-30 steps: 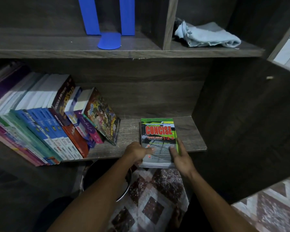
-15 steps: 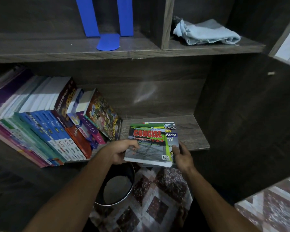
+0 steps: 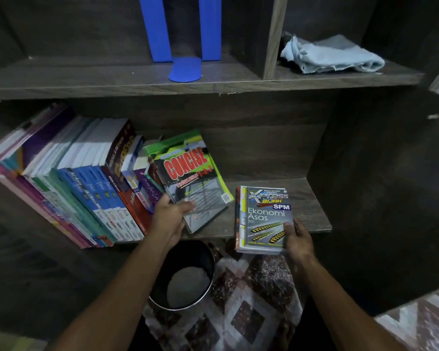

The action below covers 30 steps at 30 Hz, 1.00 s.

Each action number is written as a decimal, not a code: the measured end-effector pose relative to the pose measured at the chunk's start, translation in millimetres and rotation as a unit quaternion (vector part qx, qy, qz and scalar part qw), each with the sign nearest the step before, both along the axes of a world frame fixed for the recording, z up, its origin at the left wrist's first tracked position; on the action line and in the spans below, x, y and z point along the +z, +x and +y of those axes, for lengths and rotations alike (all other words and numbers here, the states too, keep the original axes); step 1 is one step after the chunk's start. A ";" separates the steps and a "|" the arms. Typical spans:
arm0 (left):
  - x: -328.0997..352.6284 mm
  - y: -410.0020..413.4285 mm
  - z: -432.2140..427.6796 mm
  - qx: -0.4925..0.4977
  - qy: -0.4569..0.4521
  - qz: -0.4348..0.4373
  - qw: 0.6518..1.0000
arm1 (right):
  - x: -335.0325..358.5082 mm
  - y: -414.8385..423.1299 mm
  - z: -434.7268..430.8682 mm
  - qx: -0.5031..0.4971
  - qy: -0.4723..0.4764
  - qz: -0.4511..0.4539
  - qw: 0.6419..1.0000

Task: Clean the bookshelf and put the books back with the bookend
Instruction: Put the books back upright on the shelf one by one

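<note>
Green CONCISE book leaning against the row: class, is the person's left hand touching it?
Touching. The head view shows the left hand gripping the green CONCISE book at its lower corner, thumb on the cover.

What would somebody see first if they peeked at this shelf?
Probably the bright blue bookend, standing alone on the upper shelf. Next comes the red-lettered CONCISE book, which the left hand holds tilted against the leaning row of books on the lower shelf. Beside it, the right hand grips a small stack at the shelf's front edge.
</note>
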<state>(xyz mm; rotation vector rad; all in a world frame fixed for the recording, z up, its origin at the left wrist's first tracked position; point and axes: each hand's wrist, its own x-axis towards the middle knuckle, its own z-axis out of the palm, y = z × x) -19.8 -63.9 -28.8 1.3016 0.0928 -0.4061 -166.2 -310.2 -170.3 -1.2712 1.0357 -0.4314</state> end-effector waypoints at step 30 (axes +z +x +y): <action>-0.2 28.4 -5.8 0.043 0.459 -0.025 0.887 | 71.4 3.6 45.0 0.150 -0.381 0.267 0.872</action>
